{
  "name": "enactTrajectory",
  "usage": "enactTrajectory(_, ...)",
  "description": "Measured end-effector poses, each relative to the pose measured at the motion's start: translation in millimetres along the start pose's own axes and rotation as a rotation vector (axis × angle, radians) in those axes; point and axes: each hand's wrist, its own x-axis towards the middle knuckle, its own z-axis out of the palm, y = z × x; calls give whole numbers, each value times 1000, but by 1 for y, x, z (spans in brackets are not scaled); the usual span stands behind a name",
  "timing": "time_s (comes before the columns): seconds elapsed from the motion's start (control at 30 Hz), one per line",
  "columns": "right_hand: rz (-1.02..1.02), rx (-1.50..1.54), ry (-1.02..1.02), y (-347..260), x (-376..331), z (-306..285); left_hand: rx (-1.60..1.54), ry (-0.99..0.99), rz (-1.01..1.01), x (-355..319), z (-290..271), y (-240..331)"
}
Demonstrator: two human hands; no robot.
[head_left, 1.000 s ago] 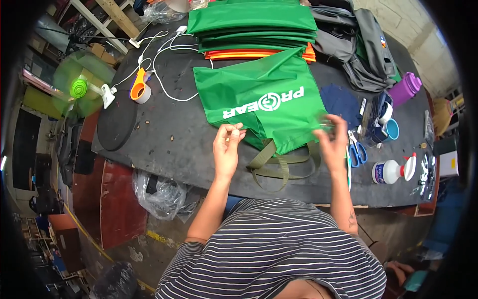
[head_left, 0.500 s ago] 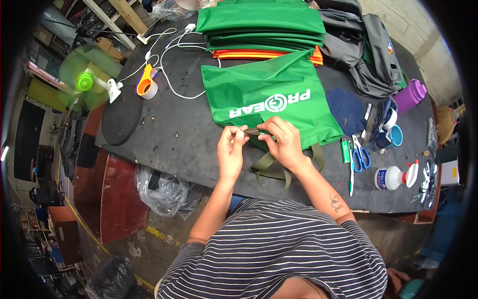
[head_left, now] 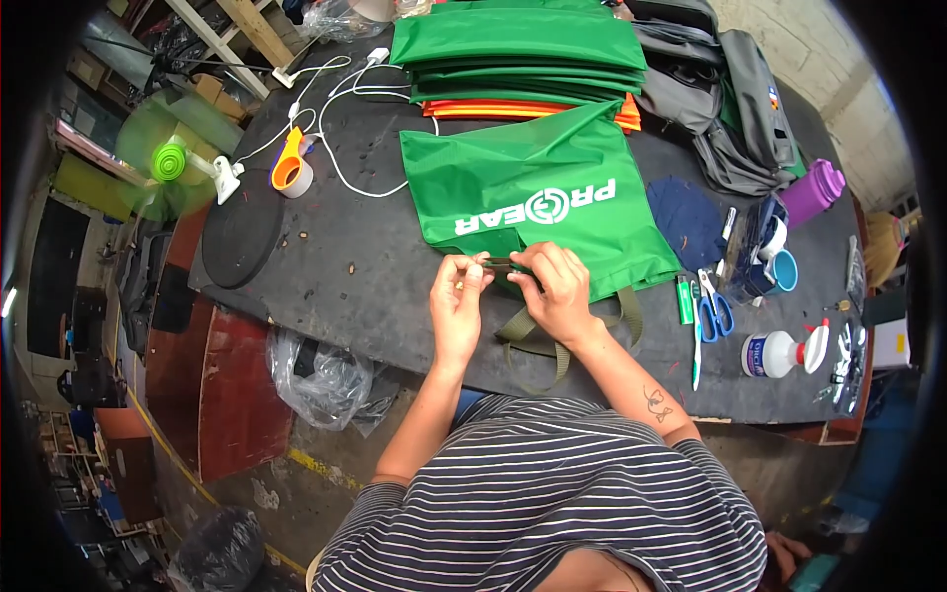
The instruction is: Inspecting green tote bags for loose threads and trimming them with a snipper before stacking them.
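Note:
Over the near edge of a green fabric bag (head_left: 533,168) with a white print, my two hands meet. My left hand (head_left: 458,301) is closed, thumb and fingers pinching one end of a small dark olive-brown strip (head_left: 498,264). The strip's other end is between the thumb and fingers of my right hand (head_left: 554,286). It resembles the bag's webbing, but fingers cover its ends and I cannot tell whether it joins the bag. Beside my right wrist, olive webbing straps (head_left: 538,345) loop out from the bag onto the dark table (head_left: 335,266).
Folded green bags (head_left: 518,54) are stacked at the back, with grey bags (head_left: 760,109) to their right. Blue-handled scissors (head_left: 718,311), a spray bottle (head_left: 779,352) and a purple bottle (head_left: 814,194) stand or lie at right. A tape roll (head_left: 291,176) and clip fan (head_left: 170,163) are left.
My right hand has shifted slightly left and turned a little. The dark strip, tapered toward my left fingers before, now shows as a flat band between both hands. The bag lies nearly unchanged.

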Motion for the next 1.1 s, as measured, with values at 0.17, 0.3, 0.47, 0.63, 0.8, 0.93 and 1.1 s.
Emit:
enactTrajectory(0.17,-38,-15,8,1,-1,1,11,-1,0,-1,0,-1)
enactTrajectory(0.3,86,78,21,5,-5,5,10,-9,-3,-1,-2,-2)
enactTrajectory(0.47,657,555,113,24,-17,17,-72,47,-66,-4,-6,2)
enactTrajectory(0.63,775,638,-23,32,-16,17,-84,60,-71,-6,-8,3)
enactTrajectory(0.8,786,643,-26,32,-14,23,-87,57,-78,-7,-8,2)
enactTrajectory(0.93,740,597,10,34,-16,28,-94,58,-79,-8,-8,2)
enactTrajectory(1.1,721,590,12,38,-18,32,-86,56,-77,-8,-8,2)
